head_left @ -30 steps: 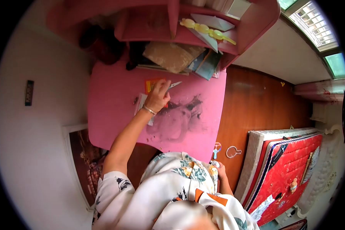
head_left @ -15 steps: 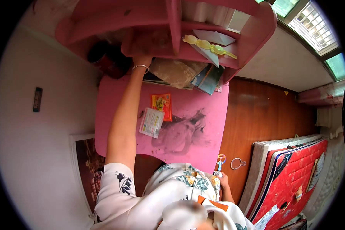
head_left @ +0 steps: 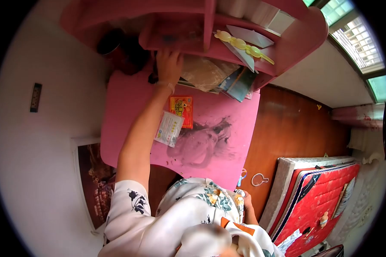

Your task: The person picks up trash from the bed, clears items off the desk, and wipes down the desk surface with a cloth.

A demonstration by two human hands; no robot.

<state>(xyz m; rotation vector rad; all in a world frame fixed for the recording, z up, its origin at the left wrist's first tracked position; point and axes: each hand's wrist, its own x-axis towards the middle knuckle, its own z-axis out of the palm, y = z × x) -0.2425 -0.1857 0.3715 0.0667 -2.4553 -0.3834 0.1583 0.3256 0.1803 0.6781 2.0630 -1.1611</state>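
Note:
My left hand [head_left: 169,67] is at the lower front edge of the pink desk shelf [head_left: 184,48], back of the hand up, fingers stretched out and slightly apart. A small dark object [head_left: 152,78] shows beside this hand, its kind unclear; whether the hand touches it I cannot tell. To the hand's right lie stacked books and papers [head_left: 210,75]. Low beside my body, my right hand [head_left: 248,206] is partly hidden by my clothing, closed around something small and whitish that I cannot make out.
On the pink desk [head_left: 128,124] lie a red-orange packet [head_left: 182,112], a clear-and-white packet [head_left: 169,129] and a dark smudge. A dark canister [head_left: 120,53] stands back left. Yellow goggles [head_left: 243,48] rest on the shelf. Right are a looped object [head_left: 259,179] and stacked mattresses [head_left: 315,201].
My left hand has come out from beneath the shelf and turned, so its back and fingers show. A small dark object now shows beside it. The view has shifted slightly.

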